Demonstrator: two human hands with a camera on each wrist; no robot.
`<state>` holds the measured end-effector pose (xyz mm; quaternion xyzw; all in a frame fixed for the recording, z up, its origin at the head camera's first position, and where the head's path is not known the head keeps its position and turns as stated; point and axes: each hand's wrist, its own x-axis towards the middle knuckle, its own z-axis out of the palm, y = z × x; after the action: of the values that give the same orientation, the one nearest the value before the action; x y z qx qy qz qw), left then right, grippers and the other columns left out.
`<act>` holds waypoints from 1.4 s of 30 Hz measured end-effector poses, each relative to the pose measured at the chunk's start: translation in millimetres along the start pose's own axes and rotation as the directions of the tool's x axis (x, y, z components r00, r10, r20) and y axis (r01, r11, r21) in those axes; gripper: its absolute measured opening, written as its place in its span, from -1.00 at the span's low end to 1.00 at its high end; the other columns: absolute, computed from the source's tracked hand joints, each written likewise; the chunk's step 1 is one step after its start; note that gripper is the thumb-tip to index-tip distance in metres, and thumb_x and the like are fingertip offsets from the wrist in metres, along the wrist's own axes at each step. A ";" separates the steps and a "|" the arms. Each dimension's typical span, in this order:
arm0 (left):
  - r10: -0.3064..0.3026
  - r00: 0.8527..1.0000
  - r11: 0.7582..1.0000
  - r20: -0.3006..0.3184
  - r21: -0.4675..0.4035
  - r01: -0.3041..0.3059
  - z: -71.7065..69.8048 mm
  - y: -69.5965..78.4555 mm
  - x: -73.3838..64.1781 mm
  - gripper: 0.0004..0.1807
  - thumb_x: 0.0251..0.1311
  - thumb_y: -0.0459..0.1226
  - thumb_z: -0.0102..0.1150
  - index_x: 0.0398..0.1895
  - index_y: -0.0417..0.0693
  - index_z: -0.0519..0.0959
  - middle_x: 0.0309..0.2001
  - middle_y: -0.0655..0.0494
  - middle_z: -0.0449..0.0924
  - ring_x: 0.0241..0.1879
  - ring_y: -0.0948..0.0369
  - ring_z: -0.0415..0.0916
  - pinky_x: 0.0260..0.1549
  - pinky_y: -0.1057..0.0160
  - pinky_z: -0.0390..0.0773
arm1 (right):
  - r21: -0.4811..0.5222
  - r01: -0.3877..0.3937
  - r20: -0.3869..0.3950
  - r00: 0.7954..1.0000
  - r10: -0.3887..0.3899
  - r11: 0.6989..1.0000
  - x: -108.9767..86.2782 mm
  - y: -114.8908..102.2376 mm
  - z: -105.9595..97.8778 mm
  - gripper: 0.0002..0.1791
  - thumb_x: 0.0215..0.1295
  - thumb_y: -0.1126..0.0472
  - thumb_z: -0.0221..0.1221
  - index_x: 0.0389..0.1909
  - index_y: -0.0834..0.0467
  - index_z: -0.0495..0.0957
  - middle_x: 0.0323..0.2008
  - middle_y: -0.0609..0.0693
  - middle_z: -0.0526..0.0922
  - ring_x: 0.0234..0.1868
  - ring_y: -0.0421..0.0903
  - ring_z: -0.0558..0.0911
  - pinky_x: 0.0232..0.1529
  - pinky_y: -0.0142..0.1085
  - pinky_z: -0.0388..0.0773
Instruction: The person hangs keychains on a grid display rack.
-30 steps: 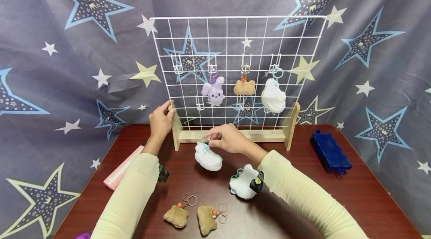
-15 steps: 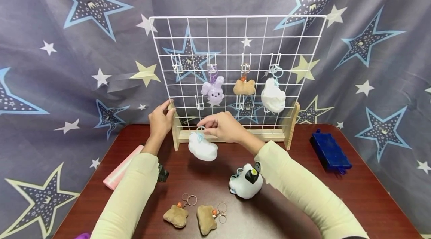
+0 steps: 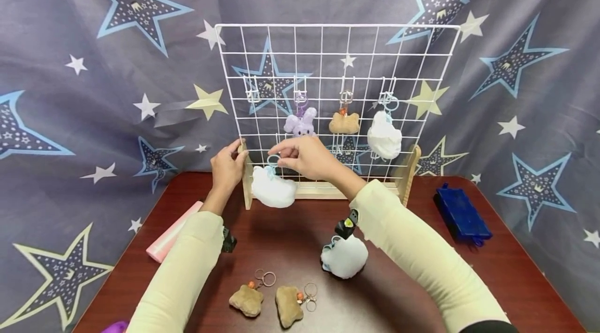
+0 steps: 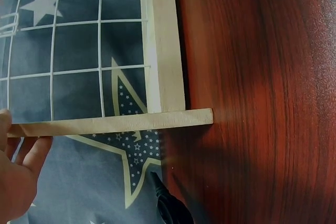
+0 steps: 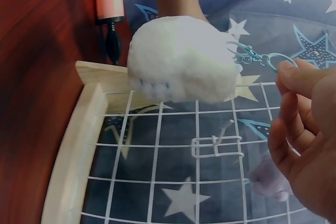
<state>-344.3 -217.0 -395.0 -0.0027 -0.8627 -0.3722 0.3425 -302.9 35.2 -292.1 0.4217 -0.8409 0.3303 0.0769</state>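
Right hand (image 3: pixel 304 158) is pinching a light-blue key ring (image 3: pixel 274 160) between thumb and index finger, remaining fingers curling loosely. White plush keychain (image 3: pixel 274 188) is dangling from that ring, above the table (image 3: pixel 281 239) and in front of the lower left part of the white wire grid panel (image 3: pixel 321 53). In the right wrist view, a wire hook (image 5: pixel 217 147) is showing near the plush (cannot tell the depth gap). Left hand (image 3: pixel 228 169) is gripping the left wooden upright (image 3: pixel 247 184), thumb on one side, fingers on the other. Higher on the panel, left to right, a purple bunny plush (image 3: pixel 301 122), a tan plush keychain (image 3: pixel 344 123) and a second white plush (image 3: pixel 384 136) are hanging from hooks; right hand is partly covering the bunny in the head view. On the table, a third white plush (image 3: pixel 345 257) is lying near the right sleeve (image 3: pixel 417 249), two brown plush keychains (image 3: pixel 247 300) are lying nearer the camera, a pink tube (image 3: pixel 175 231) is lying beside the left sleeve (image 3: pixel 180 270), and a blue plastic case (image 3: pixel 464 213) is sitting far right.
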 end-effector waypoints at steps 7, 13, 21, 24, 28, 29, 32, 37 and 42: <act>-0.004 1.000 1.000 0.012 0.012 0.004 -1.1 0.6 0.6 -0.62 0.23 -0.27 0.36 0.14 0.02 0.70 -0.12 -0.23 0.76 -0.03 -0.15 0.70 0.11 -0.16 0.48 | -0.038 -0.030 -0.038 0.999 0.029 0.999 16.3 -8.5 -17.2 -0.70 0.31 0.21 0.35 0.06 0.04 0.73 -0.30 -0.03 0.80 -0.29 -0.19 0.75 -0.21 -0.35 0.65; -0.004 1.000 1.000 0.011 0.017 0.004 -0.5 -1.0 -0.3 -0.62 0.26 -0.28 0.33 0.16 0.00 0.69 -0.08 -0.24 0.76 0.00 -0.16 0.68 0.17 -0.17 0.44 | -0.032 -0.060 -0.055 0.997 0.058 0.998 31.8 -15.2 -25.7 -0.68 0.34 0.20 0.33 0.10 0.03 0.71 -0.22 0.00 0.81 -0.25 -0.16 0.76 -0.13 -0.30 0.65; -0.041 0.998 0.998 0.038 0.038 0.040 -5.1 -2.5 -6.1 -0.57 0.26 -0.35 0.24 0.22 -0.05 0.65 0.05 -0.25 0.71 0.12 -0.19 0.62 0.26 -0.17 0.42 | 0.001 -0.061 -0.083 0.995 0.060 0.998 49.0 -22.4 -22.1 -0.70 0.36 0.19 0.32 0.09 0.03 0.71 -0.17 0.02 0.81 -0.23 -0.17 0.76 -0.17 -0.35 0.66; -0.024 0.999 0.998 0.041 0.052 0.022 -4.6 -2.1 -5.8 -0.62 0.24 -0.33 0.22 0.14 -0.07 0.68 -0.02 -0.25 0.72 0.07 -0.21 0.64 0.20 -0.18 0.45 | -0.012 -0.053 -0.127 0.991 0.051 0.999 56.5 -26.5 -23.4 -0.71 0.35 0.17 0.33 0.07 0.00 0.72 -0.18 0.00 0.82 -0.22 -0.18 0.77 -0.19 -0.38 0.65; 0.026 0.999 0.997 0.030 0.071 -0.028 -3.0 -1.5 -5.4 -0.76 0.15 -0.37 0.22 -0.10 -0.20 0.69 -0.13 -0.28 0.73 -0.03 -0.24 0.65 0.15 -0.21 0.47 | -0.010 -0.074 -0.183 0.981 0.071 0.997 68.4 -30.8 -24.8 -0.70 0.32 0.16 0.35 0.06 -0.01 0.73 -0.21 -0.04 0.82 -0.23 -0.19 0.75 -0.19 -0.39 0.64; 0.032 0.999 0.996 0.026 0.076 -0.034 -2.6 -2.2 -6.3 -0.80 0.13 -0.38 0.24 -0.17 -0.23 0.68 -0.16 -0.28 0.73 -0.05 -0.24 0.66 0.13 -0.21 0.47 | -0.009 -0.085 -0.191 0.978 0.082 0.996 71.5 -31.4 -23.8 -0.70 0.31 0.16 0.35 0.06 -0.02 0.72 -0.22 -0.05 0.82 -0.24 -0.20 0.75 -0.20 -0.40 0.63; 0.039 0.999 0.996 0.004 0.075 -0.039 -1.4 -3.7 -8.0 -0.89 0.11 -0.38 0.28 -0.32 -0.29 0.66 -0.23 -0.28 0.74 -0.14 -0.25 0.67 0.06 -0.21 0.50 | -0.001 -0.108 -0.221 0.970 0.105 0.994 80.0 -32.7 -21.3 -0.69 0.30 0.16 0.36 0.06 -0.03 0.72 -0.24 -0.07 0.82 -0.26 -0.21 0.73 -0.20 -0.42 0.62; 0.048 0.999 0.998 -0.014 0.033 -0.048 -0.6 -3.5 -6.7 -0.90 0.16 -0.35 0.34 -0.35 -0.25 0.68 -0.27 -0.25 0.75 -0.22 -0.20 0.69 -0.01 -0.18 0.53 | 0.028 -0.123 -0.288 0.949 0.125 0.992 88.4 -33.9 -20.5 -0.70 0.29 0.17 0.37 0.04 -0.02 0.73 -0.26 -0.06 0.82 -0.29 -0.19 0.73 -0.22 -0.40 0.62; 0.072 0.997 0.997 -0.004 0.020 -0.072 -2.5 -0.7 -3.2 -0.91 0.18 -0.34 0.33 -0.29 -0.19 0.68 -0.28 -0.23 0.74 -0.19 -0.17 0.70 0.05 -0.18 0.51 | 0.046 -0.148 -0.313 0.937 0.155 0.988 93.1 -35.7 -23.8 -0.71 0.30 0.16 0.36 0.03 -0.05 0.74 -0.25 -0.08 0.83 -0.26 -0.21 0.74 -0.19 -0.40 0.63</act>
<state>-340.5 -218.3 -396.1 -0.0294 -0.8649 -0.3511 0.3575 -338.3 -26.6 -218.3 0.2981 -0.8443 0.4073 0.1801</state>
